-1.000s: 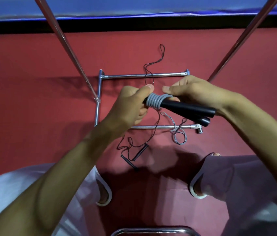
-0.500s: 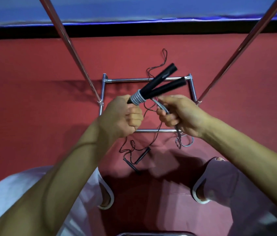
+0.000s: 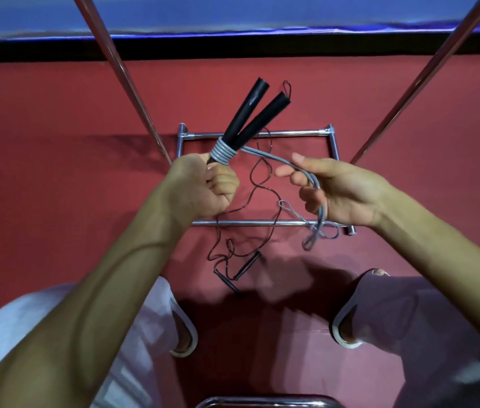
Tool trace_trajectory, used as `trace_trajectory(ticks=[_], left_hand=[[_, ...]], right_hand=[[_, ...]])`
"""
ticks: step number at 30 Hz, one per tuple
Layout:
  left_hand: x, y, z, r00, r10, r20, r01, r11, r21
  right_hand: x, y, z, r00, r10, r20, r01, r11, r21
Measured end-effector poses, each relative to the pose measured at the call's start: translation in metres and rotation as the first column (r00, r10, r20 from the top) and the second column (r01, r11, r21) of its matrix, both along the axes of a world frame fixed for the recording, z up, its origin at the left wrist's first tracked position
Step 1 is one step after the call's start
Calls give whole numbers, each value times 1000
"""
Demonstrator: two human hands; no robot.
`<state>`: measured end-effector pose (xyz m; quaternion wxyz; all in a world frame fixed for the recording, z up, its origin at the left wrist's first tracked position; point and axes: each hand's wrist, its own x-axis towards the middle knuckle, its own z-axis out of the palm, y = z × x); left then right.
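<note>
Left hand [image 3: 203,187] has a tight grip round the two black handles [image 3: 247,113], just under the coil [image 3: 223,153], to steady them, while the right hand [image 3: 341,189] loosely curls its grip round the grey rope [image 3: 306,169], likely to guide slack.

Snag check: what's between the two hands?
Head view: grey rope runs from the handles in the left hand across to the right hand; a thin black cord lies on the floor behind the gap.

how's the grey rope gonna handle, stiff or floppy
Probably floppy: the grey rope droops in loops below the right hand. Likely springy, as it arcs smoothly off the coils. The black handles in the left hand look rigid.
</note>
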<state>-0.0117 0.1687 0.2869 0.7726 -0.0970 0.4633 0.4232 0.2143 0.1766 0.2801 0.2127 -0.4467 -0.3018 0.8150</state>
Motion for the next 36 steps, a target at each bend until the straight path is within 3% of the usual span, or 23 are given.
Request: trace_trajectory(ticks=[2,5,6,8,10,12,13,14,15,16,17,18,19,21,23,24,25,26,27,29,31,34,36], left_hand=[[-1,0,0,1000,21,8,-21,1000,-5],[-3,1,-1,998,63,0,-63,997,-34],[-3,1,-1,997,73,-2,-73,996,-49],[-2,1,-1,997,75,6,-75,995,-71],[-3,0,0,997,69,20,-67,995,-70],[-4,0,1,997,72,27,-70,995,-69],[-4,1,2,996,79,31,-76,994,-74],[-4,1,2,996,85,37,-82,993,-81],[-3,1,2,995,88,41,-85,993,-86],[-2,1,2,995,89,41,-85,993,-83],[-1,1,2,995,91,30,-88,993,-73],[0,1,1,995,94,12,-93,994,-61],[1,1,0,995,94,-18,-95,994,-48],[7,0,-4,989,91,-117,-90,996,6],[14,0,-12,942,114,-317,-85,991,103],[19,-1,-13,867,150,-475,-74,982,175],[22,-1,-14,719,194,-667,-29,968,250],[24,-2,-16,482,239,-843,56,952,302],[26,-2,-16,214,300,-930,151,930,335],[27,-5,-12,-174,454,-874,345,859,378],[26,-8,-14,-348,533,-771,490,805,335],[35,-11,-17,-489,418,-766,519,845,130],[42,-15,-14,-524,319,-790,574,817,-50]], right_hand=[[0,1,-6,999,46,-24,-46,999,-9],[-4,-1,-15,988,15,151,-66,938,341],[-3,-1,-15,966,-31,258,-112,846,522],[1,-2,-15,832,-229,506,-355,482,801],[5,-3,-17,665,-473,577,-570,178,802],[8,-2,-17,589,-564,580,-670,61,740],[8,-3,-17,599,-520,609,-671,90,736],[7,-2,-16,657,-396,641,-601,238,763],[5,-1,-11,776,-208,596,-434,510,743],[2,0,-2,906,-31,421,-234,793,562],[1,0,5,971,32,236,-105,947,304],[2,1,9,991,33,129,-50,990,135],[2,1,9,994,41,101,-49,996,77],[3,1,5,978,97,184,-126,980,155],[-2,-2,0,941,127,313,-218,936,275],[-6,-4,-3,928,124,351,-242,917,316],[-9,-7,-4,923,107,369,-246,904,351],[-11,-8,-5,923,89,374,-239,895,377],[-13,-10,-3,928,80,364,-227,895,383],[-14,-12,3,952,97,290,-192,928,320],[-7,-11,9,979,123,164,-149,977,156],[-1,-8,11,994,113,2,-112,987,-117],[-3,-6,5,988,126,89,-112,983,-146]])
